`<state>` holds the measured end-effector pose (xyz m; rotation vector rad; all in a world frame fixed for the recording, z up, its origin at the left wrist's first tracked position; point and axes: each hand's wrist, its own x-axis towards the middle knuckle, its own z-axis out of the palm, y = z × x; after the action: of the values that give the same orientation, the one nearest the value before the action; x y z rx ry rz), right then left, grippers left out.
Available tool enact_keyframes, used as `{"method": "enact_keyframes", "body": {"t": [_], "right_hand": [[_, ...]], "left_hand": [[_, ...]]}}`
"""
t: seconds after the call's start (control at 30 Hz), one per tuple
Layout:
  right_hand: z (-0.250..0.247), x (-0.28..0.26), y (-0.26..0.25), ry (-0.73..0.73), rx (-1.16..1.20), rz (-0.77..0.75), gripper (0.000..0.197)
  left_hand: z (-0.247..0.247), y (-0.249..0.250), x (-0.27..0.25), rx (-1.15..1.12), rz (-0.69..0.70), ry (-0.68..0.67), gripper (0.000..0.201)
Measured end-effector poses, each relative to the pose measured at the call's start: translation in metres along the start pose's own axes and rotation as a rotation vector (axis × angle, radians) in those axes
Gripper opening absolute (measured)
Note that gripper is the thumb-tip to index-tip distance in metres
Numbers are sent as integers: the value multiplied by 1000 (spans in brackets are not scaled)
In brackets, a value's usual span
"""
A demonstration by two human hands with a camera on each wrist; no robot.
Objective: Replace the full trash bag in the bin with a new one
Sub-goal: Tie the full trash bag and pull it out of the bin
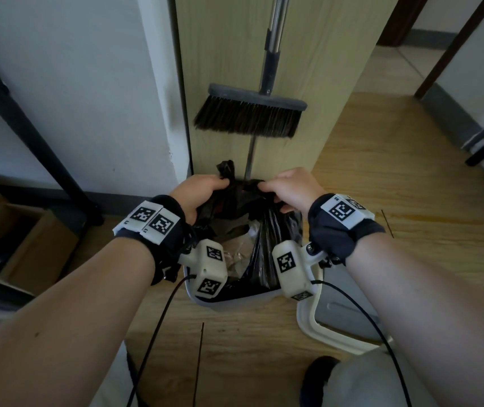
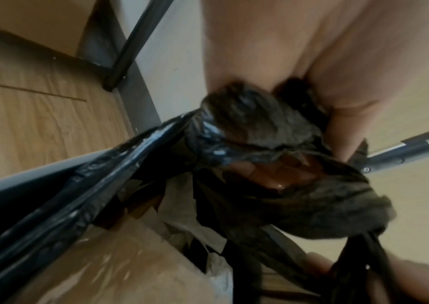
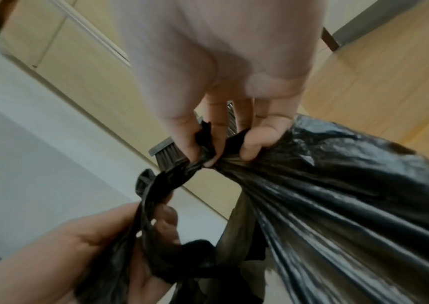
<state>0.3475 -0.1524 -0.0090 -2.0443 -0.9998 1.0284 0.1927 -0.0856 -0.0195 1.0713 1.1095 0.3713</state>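
A black trash bag (image 1: 267, 230) sits in a white bin (image 1: 234, 301) on the floor, with paper and brown waste showing inside. My left hand (image 1: 202, 189) grips a bunched strip of the bag's rim at the top left. My right hand (image 1: 287, 189) pinches the opposite gathered part of the rim. In the right wrist view the thumb and fingers (image 3: 255, 142) squeeze the twisted plastic (image 3: 338, 195), and the left hand (image 3: 99, 242) holds the other twisted end. In the left wrist view the bag (image 2: 104, 185) stretches taut from my fist (image 2: 312, 72).
A broom (image 1: 249, 116) hangs against a light wooden panel (image 1: 220, 54) right behind the bin. The bin's white lid (image 1: 340, 321) lies on the wood floor to the right. A cardboard box (image 1: 20, 245) and a black frame leg (image 1: 58, 165) stand at the left.
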Motion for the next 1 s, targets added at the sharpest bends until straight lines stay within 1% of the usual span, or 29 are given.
{"method": "enact_keyframes", "body": {"t": [0.07, 0.13, 0.23, 0.33, 0.4, 0.47, 0.57, 0.63, 0.7, 0.77, 0.83, 0.93, 1.0], "right_hand": [[1, -1, 3, -12, 6, 45, 21], [4, -3, 4, -28, 10, 56, 18], [6, -5, 5, -42, 34, 58, 6], [6, -5, 5, -38, 57, 66, 8], [6, -4, 5, -41, 64, 72, 6], [6, -4, 4, -28, 56, 92, 7], [0, 0, 12, 56, 1, 144, 9], [-9, 3, 22, 124, -87, 173, 17], [-21, 3, 35, 155, -197, 225, 26], [-32, 0, 48, 121, -300, 292, 20], [-46, -2, 60, 116, -377, 350, 19], [-61, -6, 70, 167, -398, 399, 21], [-64, -7, 69, 182, -393, 400, 20]], "left_hand": [[0, 1, -2, -74, 17, -51, 16], [2, 2, -4, -113, 14, -82, 16], [5, 4, -4, -100, 21, -115, 18], [6, 4, -4, -66, 9, -185, 23], [6, 5, -5, -36, 17, -185, 25], [6, 5, -6, -31, 31, -134, 27], [1, 2, -6, -107, 9, -39, 26], [-5, -4, -3, -166, -1, 55, 28], [-13, -12, 0, -58, -31, 136, 32], [-22, -21, 2, 99, -86, 178, 36], [-33, -29, 6, 192, -130, 208, 35], [-40, -35, 7, 272, -166, 230, 34], [-37, -34, 7, 256, -151, 243, 34]]}}
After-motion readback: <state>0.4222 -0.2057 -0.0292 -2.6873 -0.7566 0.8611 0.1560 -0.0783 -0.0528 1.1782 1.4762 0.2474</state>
